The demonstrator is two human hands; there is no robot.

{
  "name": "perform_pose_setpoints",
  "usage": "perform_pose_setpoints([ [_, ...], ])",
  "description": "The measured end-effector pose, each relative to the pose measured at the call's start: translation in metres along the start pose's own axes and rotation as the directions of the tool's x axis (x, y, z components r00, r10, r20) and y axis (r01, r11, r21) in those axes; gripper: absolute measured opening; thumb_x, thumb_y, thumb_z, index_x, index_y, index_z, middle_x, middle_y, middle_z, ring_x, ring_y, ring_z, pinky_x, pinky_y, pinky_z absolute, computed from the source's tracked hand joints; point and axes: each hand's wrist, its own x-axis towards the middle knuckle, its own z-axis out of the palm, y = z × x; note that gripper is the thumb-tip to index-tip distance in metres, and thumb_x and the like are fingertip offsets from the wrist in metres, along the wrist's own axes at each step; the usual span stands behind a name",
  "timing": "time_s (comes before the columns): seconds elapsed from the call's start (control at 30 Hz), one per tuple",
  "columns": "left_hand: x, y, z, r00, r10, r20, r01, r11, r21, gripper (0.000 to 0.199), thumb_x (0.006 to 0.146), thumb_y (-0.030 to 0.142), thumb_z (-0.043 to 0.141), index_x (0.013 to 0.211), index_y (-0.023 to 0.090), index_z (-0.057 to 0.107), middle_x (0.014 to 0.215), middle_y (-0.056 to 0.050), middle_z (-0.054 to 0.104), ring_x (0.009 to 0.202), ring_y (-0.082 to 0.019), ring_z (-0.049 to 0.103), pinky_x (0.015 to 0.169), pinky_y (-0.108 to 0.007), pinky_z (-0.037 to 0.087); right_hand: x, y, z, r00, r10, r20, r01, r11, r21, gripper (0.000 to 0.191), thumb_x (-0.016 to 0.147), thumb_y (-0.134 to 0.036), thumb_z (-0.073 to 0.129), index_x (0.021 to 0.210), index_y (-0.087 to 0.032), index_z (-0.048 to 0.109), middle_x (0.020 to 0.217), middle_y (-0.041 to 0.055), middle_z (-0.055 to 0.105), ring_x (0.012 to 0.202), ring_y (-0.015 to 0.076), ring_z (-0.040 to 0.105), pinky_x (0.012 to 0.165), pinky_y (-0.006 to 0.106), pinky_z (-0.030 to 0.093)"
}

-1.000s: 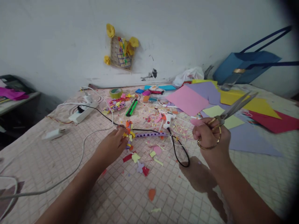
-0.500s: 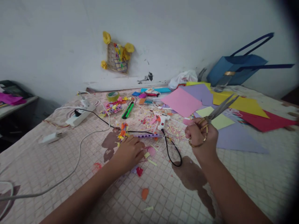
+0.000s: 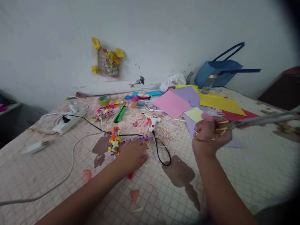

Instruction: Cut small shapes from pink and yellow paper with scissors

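Note:
My right hand is closed round the gold handles of a pair of scissors, whose blurred blades point right. A small pink piece shows at the fingertips of that hand. Flat on the table, my left hand has its fingers spread and rests just below a purple dotted strip. An orange, yellow and purple paper craft lies to its left. Beyond the hands is a white glue gun with a black cord.
A green cutter, tape roll and power strip lie at the left. Coloured sheets, a glass bottle and a blue bag are at the back right. Cables cross the table.
The view has turned to the right. The scissors have swung from pointing up and right to nearly level. My left hand has shifted slightly, uncovering more of the paper craft.

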Motion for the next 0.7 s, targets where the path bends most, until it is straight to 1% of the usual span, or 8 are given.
perform_pose_setpoints([
  [0.13, 0.001, 0.005, 0.008, 1.0, -0.008, -0.006, 0.008, 1.0, 0.017, 0.02, 0.083, 0.025, 0.043, 0.093, 0.018, 0.059, 0.1, -0.009, 0.06, 0.097, -0.025, 0.052, 0.08, -0.04, 0.041, 0.008, 0.0, -0.002, 0.998, -0.021, -0.061, 0.024, 0.998, 0.053, 0.012, 0.072, -0.013, 0.053, 0.065, -0.019, 0.046, 0.043, -0.0096, 0.043, 0.034, 0.0079, 0.039, 0.038, 0.022, 0.035],
  [0.3, -0.011, 0.012, 0.003, 1.0, 0.003, 0.022, -0.004, 1.0, 0.03, 0.021, 0.084, 0.019, 0.038, 0.084, 0.015, 0.059, 0.092, -0.01, 0.061, 0.089, -0.024, 0.054, 0.077, -0.04, 0.042, 0.008, 0.0, -0.001, 0.997, 0.027, -0.068, -0.022, 0.997, 0.069, 0.011, 0.072, -0.012, 0.052, 0.065, -0.019, 0.048, 0.041, -0.0093, 0.043, 0.033, 0.008, 0.039, 0.037, 0.022, 0.034],
  [0.4, -0.022, 0.013, 0.001, 0.998, 0.021, 0.061, -0.021, 1.0, -0.009, 0.02, 0.084, 0.017, 0.038, 0.082, 0.015, 0.058, 0.089, -0.009, 0.061, 0.087, -0.023, 0.054, 0.076, -0.038, 0.042, 0.008, -0.001, -0.001, 0.998, 0.03, -0.053, -0.027, 0.999, 0.043, 0.01, 0.071, -0.011, 0.051, 0.066, -0.019, 0.049, 0.041, -0.0091, 0.044, 0.034, 0.0084, 0.041, 0.038, 0.021, 0.035],
  [0.5, -0.022, 0.002, 0.0, 0.999, 0.034, 0.008, -0.034, 0.997, -0.066, 0.018, 0.084, 0.021, 0.041, 0.086, 0.017, 0.058, 0.091, -0.007, 0.061, 0.088, -0.021, 0.053, 0.078, -0.035, 0.042, 0.007, -0.002, -0.002, 0.999, 0.038, -0.028, -0.038, 0.999, 0.022, 0.008, 0.072, -0.012, 0.051, 0.067, -0.018, 0.049, 0.041, -0.0092, 0.043, 0.035, 0.0084, 0.041, 0.038, 0.021, 0.035],
  [0.57, -0.013, -0.012, 0.0, 0.995, -0.009, -0.104, 0.005, 0.999, -0.041, 0.021, 0.083, 0.023, 0.042, 0.097, 0.018, 0.057, 0.099, -0.008, 0.059, 0.095, -0.021, 0.051, 0.084, -0.036, 0.04, 0.005, -0.002, -0.002, 0.999, 0.047, -0.002, -0.047, 0.999, 0.007, 0.008, 0.072, -0.012, 0.05, 0.067, -0.018, 0.051, 0.041, -0.0088, 0.043, 0.036, 0.0082, 0.042, 0.039, 0.021, 0.035],
  [0.6, -0.007, -0.02, 0.0, 0.987, -0.05, -0.153, 0.052, 0.999, 0.007, 0.024, 0.083, 0.024, 0.043, 0.103, 0.018, 0.055, 0.103, -0.008, 0.058, 0.098, -0.022, 0.05, 0.085, -0.037, 0.039, 0.005, -0.002, -0.001, 0.999, 0.052, 0.01, -0.052, 0.999, 0.006, 0.008, 0.072, -0.012, 0.051, 0.067, -0.017, 0.051, 0.041, -0.0087, 0.043, 0.036, 0.0081, 0.042, 0.04, 0.02, 0.035],
  [0.67, 0.005, -0.032, 0.0, 0.983, -0.072, -0.168, 0.079, 0.996, 0.036, 0.029, 0.08, 0.023, 0.048, 0.108, 0.017, 0.054, 0.107, -0.01, 0.057, 0.101, -0.025, 0.048, 0.086, -0.041, 0.039, 0.004, -0.001, -0.001, 0.998, 0.064, 0.028, -0.064, 0.998, 0.016, 0.007, 0.071, -0.012, 0.051, 0.067, -0.017, 0.052, 0.041, -0.0088, 0.044, 0.036, 0.0084, 0.042, 0.04, 0.02, 0.034],
  [0.7, 0.009, -0.037, -0.001, 0.984, -0.07, -0.167, 0.079, 0.996, 0.047, 0.027, 0.079, 0.023, 0.049, 0.104, 0.018, 0.056, 0.105, -0.01, 0.058, 0.1, -0.025, 0.049, 0.084, -0.041, 0.04, 0.004, 0.0, -0.001, 0.997, 0.067, 0.032, -0.067, 0.998, 0.022, 0.007, 0.071, -0.012, 0.052, 0.067, -0.017, 0.052, 0.041, -0.0089, 0.044, 0.036, 0.0085, 0.042, 0.039, 0.021, 0.034],
])
